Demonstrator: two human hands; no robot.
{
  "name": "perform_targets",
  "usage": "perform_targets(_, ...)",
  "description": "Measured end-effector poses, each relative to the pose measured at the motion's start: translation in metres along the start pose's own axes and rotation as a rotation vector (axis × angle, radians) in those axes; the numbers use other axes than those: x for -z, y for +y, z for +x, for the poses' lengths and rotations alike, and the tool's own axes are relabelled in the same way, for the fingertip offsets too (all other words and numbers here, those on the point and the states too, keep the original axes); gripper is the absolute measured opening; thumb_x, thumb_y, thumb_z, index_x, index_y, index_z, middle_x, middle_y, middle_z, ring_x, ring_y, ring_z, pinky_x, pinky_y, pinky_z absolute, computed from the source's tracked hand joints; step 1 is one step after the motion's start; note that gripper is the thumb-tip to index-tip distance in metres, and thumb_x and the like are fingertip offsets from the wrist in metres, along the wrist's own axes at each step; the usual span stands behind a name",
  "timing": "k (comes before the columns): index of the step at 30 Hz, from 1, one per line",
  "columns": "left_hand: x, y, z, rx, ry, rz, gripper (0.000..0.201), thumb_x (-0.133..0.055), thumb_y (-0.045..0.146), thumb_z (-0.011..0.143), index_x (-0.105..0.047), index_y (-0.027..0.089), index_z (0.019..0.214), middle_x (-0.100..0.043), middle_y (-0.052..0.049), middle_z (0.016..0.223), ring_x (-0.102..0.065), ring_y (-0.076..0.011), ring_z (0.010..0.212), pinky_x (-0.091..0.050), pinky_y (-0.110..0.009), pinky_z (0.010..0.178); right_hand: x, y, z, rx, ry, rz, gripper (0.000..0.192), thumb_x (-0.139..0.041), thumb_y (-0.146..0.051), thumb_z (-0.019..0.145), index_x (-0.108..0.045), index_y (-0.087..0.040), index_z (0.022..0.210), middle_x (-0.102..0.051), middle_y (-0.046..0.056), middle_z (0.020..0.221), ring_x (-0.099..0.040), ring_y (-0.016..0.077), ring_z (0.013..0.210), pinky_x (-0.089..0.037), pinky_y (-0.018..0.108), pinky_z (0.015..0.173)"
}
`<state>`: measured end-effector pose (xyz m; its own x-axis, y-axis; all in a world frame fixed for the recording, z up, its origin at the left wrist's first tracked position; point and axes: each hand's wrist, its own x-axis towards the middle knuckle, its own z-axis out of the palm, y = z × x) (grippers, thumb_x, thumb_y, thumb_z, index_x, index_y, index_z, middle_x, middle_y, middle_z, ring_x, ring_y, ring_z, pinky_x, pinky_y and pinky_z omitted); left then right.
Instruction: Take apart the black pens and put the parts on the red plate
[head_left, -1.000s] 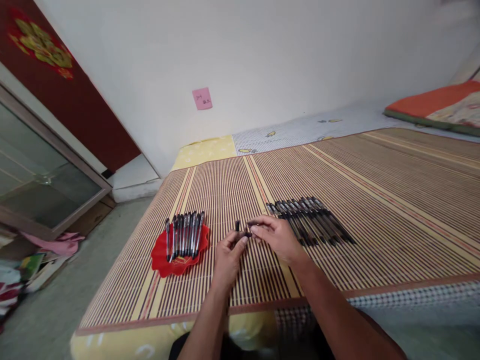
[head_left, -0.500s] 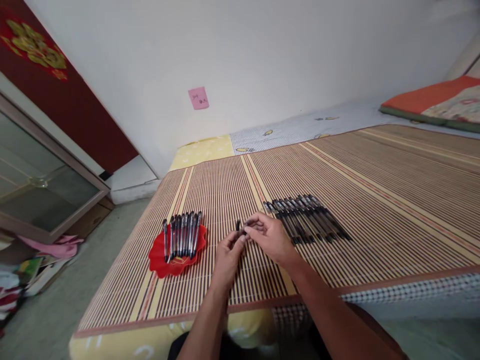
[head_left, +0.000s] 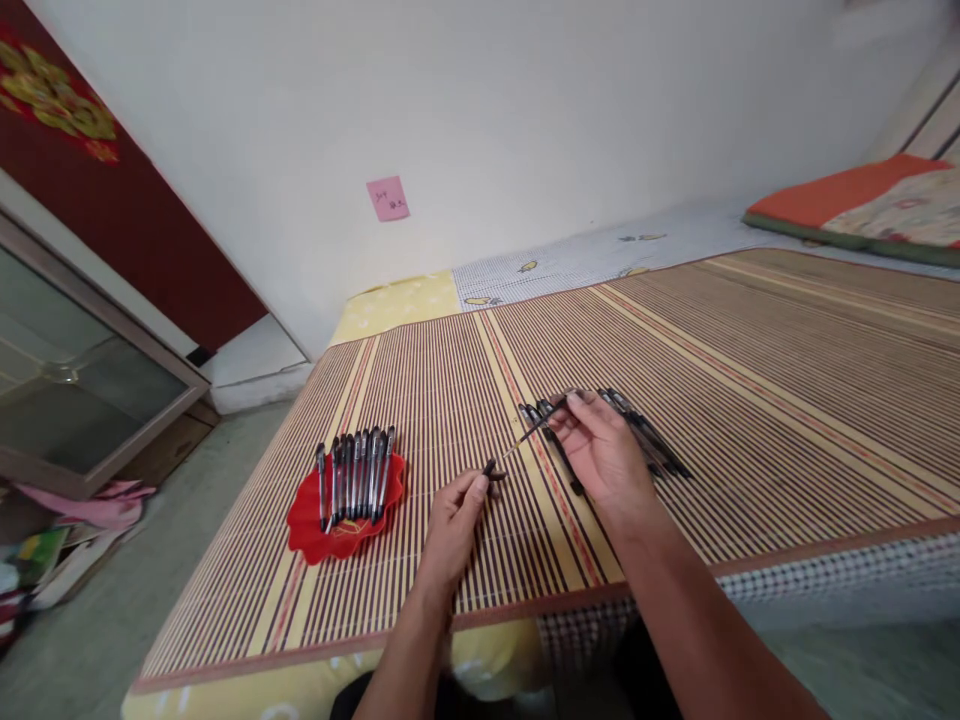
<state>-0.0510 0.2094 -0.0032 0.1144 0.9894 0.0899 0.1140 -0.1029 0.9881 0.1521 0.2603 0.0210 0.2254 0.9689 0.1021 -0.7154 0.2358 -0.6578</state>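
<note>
My left hand (head_left: 459, 505) is closed on a short black piece that looks like a pen cap (head_left: 489, 467), just above the striped mat. In my right hand (head_left: 600, 445), a slim dark pen (head_left: 541, 421) is pinched at its far end. Its thin pale tip slants down towards my left hand, a little apart from the black piece. Behind and beside my right hand lies a row of black pens (head_left: 660, 447), partly hidden by it. Several more pens (head_left: 358, 475) rest side by side on a red scalloped dish (head_left: 315, 545) to the left.
The striped mat (head_left: 442, 390) covers the bed, with yellow and checked cloth at its edges. A pink note (head_left: 388, 199) is stuck on the wall. At the far right lies a folded orange quilt (head_left: 832, 197). A glass-fronted cabinet (head_left: 82, 370) stands left.
My hands were together before; my right hand has moved right and up, drawing the slim pen away from the black piece in my left hand. The view has shifted slightly.
</note>
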Motion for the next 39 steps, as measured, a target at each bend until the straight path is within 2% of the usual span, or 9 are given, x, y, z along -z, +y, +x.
perform_targets(7, -0.002, 0.002, -0.001, -0.06, -0.028, 0.021, 0.033, -0.057, 0.046, 0.095, -0.079, 0.02, 0.098, -0.068, -0.006, 0.086, -0.059, -0.0223, 0.089, -0.042, -0.03, 0.084, -0.004, -0.001, -0.003, 0.042, -0.029, -0.118, 0.019, -0.079, -0.027, 0.079, -0.063, -0.022, 0.087, -0.07, -0.001, 0.084, -0.063, 0.0113, 0.071, -0.057, 0.028, 0.075)
perform_targets(14, -0.003, -0.001, -0.001, -0.056, -0.028, 0.008, 0.034, -0.058, 0.047, 0.094, -0.078, 0.02, 0.096, -0.069, -0.007, 0.088, -0.06, -0.0235, 0.091, -0.042, -0.031, 0.087, -0.006, -0.003, -0.003, 0.05, -0.028, -0.128, 0.018, -0.076, -0.026, 0.08, -0.061, -0.022, 0.087, -0.07, 0.0, 0.085, -0.064, 0.0113, 0.071, -0.056, 0.027, 0.075)
perform_targets(22, -0.003, -0.001, 0.0, -0.062, -0.015, 0.004, 0.034, -0.06, 0.048, 0.092, -0.077, 0.019, 0.087, -0.067, -0.006, 0.084, -0.06, -0.0228, 0.087, -0.043, -0.031, 0.083, -0.009, -0.006, -0.006, 0.073, -0.043, -0.192, 0.018, -0.076, -0.027, 0.08, -0.059, -0.023, 0.087, -0.071, -0.001, 0.085, -0.065, 0.0117, 0.071, -0.056, 0.029, 0.074)
perform_targets(26, -0.004, 0.002, -0.001, -0.055, 0.006, 0.047, 0.033, -0.06, 0.046, 0.092, -0.075, 0.019, 0.083, -0.065, -0.005, 0.078, -0.057, -0.0202, 0.079, -0.042, -0.028, 0.075, -0.015, -0.015, -0.009, 0.127, -0.091, -0.246, 0.015, -0.075, -0.027, 0.08, -0.062, -0.023, 0.087, -0.07, -0.001, 0.083, -0.064, 0.0109, 0.067, -0.056, 0.027, 0.07)
perform_targets(31, -0.005, 0.003, -0.002, -0.038, 0.008, 0.071, 0.034, -0.06, 0.048, 0.092, -0.075, 0.018, 0.083, -0.058, -0.001, 0.066, -0.05, -0.0162, 0.064, -0.037, -0.025, 0.061, -0.021, -0.021, -0.013, 0.158, -0.196, -0.417, 0.015, -0.074, -0.03, 0.083, -0.065, -0.023, 0.091, -0.072, 0.001, 0.087, -0.066, 0.0134, 0.068, -0.058, 0.031, 0.072)
perform_targets(33, -0.006, 0.0, -0.003, -0.001, -0.023, 0.008, 0.034, -0.061, 0.049, 0.092, -0.075, 0.018, 0.089, -0.055, 0.001, 0.062, -0.048, -0.0136, 0.058, -0.034, -0.024, 0.055, -0.022, -0.019, -0.014, 0.141, -0.231, -0.481, 0.015, -0.073, -0.032, 0.083, -0.064, -0.022, 0.091, -0.073, 0.002, 0.086, -0.066, 0.0139, 0.067, -0.058, 0.032, 0.071)
perform_targets(37, -0.01, -0.004, -0.004, 0.149, -0.06, -0.252, 0.039, -0.064, 0.051, 0.089, -0.07, 0.018, 0.108, -0.052, 0.006, 0.056, -0.036, -0.0076, 0.041, -0.025, -0.021, 0.04, -0.022, -0.006, -0.014, 0.078, -0.332, -0.535, 0.017, -0.074, -0.034, 0.08, -0.065, -0.022, 0.087, -0.072, 0.002, 0.081, -0.066, 0.0153, 0.071, -0.055, 0.029, 0.067)
perform_targets(39, -0.012, -0.003, -0.005, 0.193, -0.062, -0.374, 0.041, -0.068, 0.05, 0.086, -0.067, 0.017, 0.111, -0.05, 0.007, 0.054, -0.035, -0.0066, 0.038, -0.024, -0.019, 0.037, -0.021, 0.002, -0.014, 0.032, -0.384, -0.572, 0.016, -0.074, -0.033, 0.079, -0.067, -0.022, 0.086, -0.071, 0.002, 0.082, -0.066, 0.0162, 0.076, -0.055, 0.03, 0.071)
